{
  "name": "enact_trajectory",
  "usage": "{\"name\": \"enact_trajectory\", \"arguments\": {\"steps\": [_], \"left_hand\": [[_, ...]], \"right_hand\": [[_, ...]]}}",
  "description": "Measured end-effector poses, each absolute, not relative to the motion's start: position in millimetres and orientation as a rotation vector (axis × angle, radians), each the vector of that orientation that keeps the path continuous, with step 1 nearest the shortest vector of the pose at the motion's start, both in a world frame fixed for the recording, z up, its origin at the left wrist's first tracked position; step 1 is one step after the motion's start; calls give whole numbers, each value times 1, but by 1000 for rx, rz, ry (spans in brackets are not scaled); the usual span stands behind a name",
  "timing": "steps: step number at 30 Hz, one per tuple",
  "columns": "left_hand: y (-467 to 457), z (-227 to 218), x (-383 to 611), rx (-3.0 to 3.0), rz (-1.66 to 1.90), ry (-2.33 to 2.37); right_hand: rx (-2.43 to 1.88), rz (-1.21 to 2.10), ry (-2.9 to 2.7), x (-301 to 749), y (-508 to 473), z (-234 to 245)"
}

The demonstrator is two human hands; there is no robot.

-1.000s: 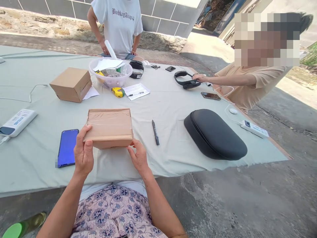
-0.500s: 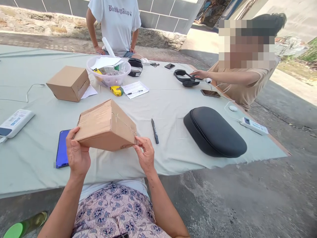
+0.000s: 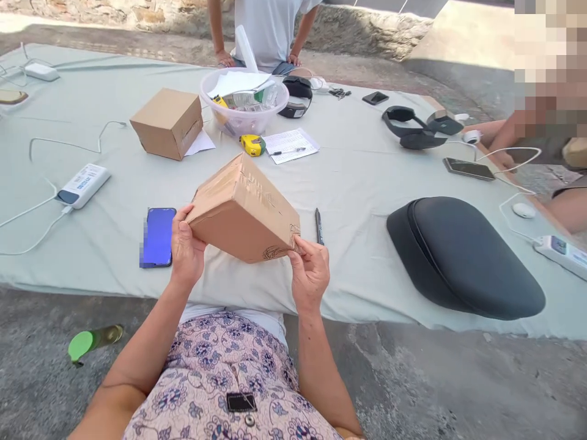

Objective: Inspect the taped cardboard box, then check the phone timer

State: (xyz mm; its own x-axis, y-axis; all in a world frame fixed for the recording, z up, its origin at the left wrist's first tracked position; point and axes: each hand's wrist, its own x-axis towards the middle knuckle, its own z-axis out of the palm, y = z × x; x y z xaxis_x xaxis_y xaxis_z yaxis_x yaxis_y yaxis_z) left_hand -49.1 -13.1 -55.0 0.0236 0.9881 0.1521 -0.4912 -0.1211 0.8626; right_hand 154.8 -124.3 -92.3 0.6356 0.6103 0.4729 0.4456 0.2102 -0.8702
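A taped brown cardboard box (image 3: pixel 245 211) is held tilted above the near edge of the cloth-covered table (image 3: pixel 358 183). My left hand (image 3: pixel 186 250) grips its left end with fingers wrapped round the corner. At the box's lower right corner my right hand (image 3: pixel 310 272) pinches the edge. A blue-screened phone (image 3: pixel 158 236) lies flat just left of my left hand. A black pen (image 3: pixel 318 225) lies just right of the box.
A second cardboard box (image 3: pixel 168 122), a clear bowl of items (image 3: pixel 243 104), a yellow tape measure (image 3: pixel 252 144) and a paper sheet (image 3: pixel 290 145) lie farther back. A large black case (image 3: pixel 463 256) sits right. Power banks (image 3: pixel 83 184), cables, headsets and two other people surround the table.
The box went from lying flat in my hands to lifted and tilted on edge. My view dropped and shifted left, so everything on the table appears further right.
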Motion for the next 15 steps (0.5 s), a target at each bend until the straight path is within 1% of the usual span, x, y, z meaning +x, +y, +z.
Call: {"name": "enact_trajectory", "arguments": {"steps": [10,15], "left_hand": [[-17,-64,-46,741,1399,751],[-23,-69,-45,678,1335,796]], "right_hand": [[-1410,157,-958,155,-123,-94],[-1385,243,-870,154,-121,-97]]}}
